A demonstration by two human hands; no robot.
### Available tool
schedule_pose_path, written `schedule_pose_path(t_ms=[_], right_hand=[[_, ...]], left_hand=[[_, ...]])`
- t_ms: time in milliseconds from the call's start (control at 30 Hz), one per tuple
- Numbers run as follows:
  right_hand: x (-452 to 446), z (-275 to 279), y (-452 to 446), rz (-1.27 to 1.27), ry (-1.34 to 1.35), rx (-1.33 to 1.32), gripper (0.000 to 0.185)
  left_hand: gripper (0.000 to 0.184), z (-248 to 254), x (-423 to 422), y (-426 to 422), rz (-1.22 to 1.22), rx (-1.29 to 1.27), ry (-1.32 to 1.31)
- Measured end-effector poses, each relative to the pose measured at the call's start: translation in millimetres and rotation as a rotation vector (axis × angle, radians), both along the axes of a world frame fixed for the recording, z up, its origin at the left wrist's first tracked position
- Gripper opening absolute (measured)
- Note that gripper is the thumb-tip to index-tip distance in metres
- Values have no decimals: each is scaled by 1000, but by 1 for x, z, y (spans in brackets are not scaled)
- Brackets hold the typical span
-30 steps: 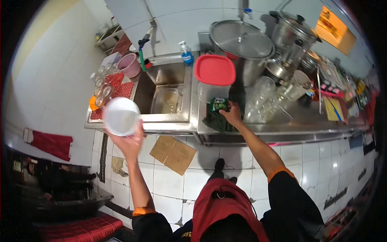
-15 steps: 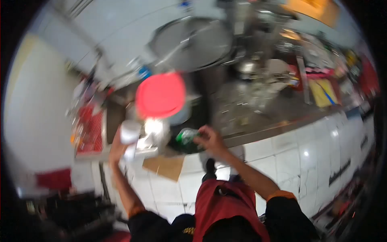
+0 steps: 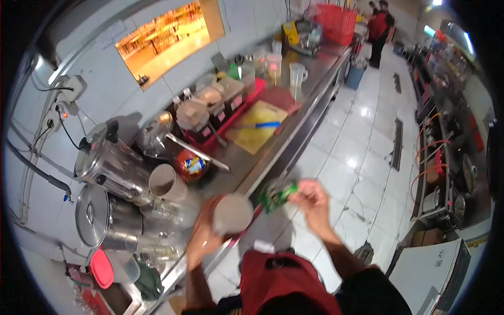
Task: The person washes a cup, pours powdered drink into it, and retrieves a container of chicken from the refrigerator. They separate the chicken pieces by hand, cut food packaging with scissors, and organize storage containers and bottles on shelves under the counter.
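Your left hand (image 3: 203, 233) held a white cup (image 3: 232, 213) near the counter (image 3: 245, 167) while your right hand (image 3: 315, 203) pinched a green packet (image 3: 275, 196).

The green packet (image 3: 275, 196) looks like thin, glossy, crinkled plastic; the white tub (image 3: 232, 214) looks like smooth, matt plastic. The surface (image 3: 244, 170) is dull-sheened metal, the stockpot (image 3: 123, 220) shinier metal. The yellow cutting board (image 3: 256, 128) looks like matt plastic, the red apron (image 3: 286, 286) matt cloth, and the floor tiles (image 3: 336, 173) smooth and glossy.

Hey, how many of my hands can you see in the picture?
2: the left hand, below centre, holding a white container; the right hand, farther right, holding a green packet.
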State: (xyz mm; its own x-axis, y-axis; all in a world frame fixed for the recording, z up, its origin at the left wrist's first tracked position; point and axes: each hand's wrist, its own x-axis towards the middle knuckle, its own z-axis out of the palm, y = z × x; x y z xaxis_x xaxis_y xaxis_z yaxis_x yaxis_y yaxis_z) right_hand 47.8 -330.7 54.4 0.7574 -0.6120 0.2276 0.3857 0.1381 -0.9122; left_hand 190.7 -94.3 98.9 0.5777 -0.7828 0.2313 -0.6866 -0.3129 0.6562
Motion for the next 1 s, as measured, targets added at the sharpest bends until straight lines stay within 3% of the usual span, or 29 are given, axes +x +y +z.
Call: schedule_pose_path(t_ms=[33,133,233,267,533,800,900,1000], right_hand=[[-7,11,-28,-67,70,-74,31],[-11,27,-108,-138,60,-199,32],[-5,31,-191,-196,41,-647,30],[2,34,-212,-198,49,-600,28],[41,56,-423,-217,415,-1178,30],[77,67,-616,-187,690,-1284,17],[89,62,-691,-88,696,-1313,18],[107,57,-765,-8,676,-1239,30]], left_hand=[[88,4,0,-41,-90,-31,-139],[83,-9,7,-150,-175,-93,-79],[86,-21,21,-248,-266,-101,-2],[87,-28,29,-280,-298,-114,3],[87,-50,94,-537,-563,-44,3],[89,-63,123,-749,-668,-107,-14],[88,-72,125,-818,-625,-130,-44],[92,-81,123,-887,-558,-188,-1]])
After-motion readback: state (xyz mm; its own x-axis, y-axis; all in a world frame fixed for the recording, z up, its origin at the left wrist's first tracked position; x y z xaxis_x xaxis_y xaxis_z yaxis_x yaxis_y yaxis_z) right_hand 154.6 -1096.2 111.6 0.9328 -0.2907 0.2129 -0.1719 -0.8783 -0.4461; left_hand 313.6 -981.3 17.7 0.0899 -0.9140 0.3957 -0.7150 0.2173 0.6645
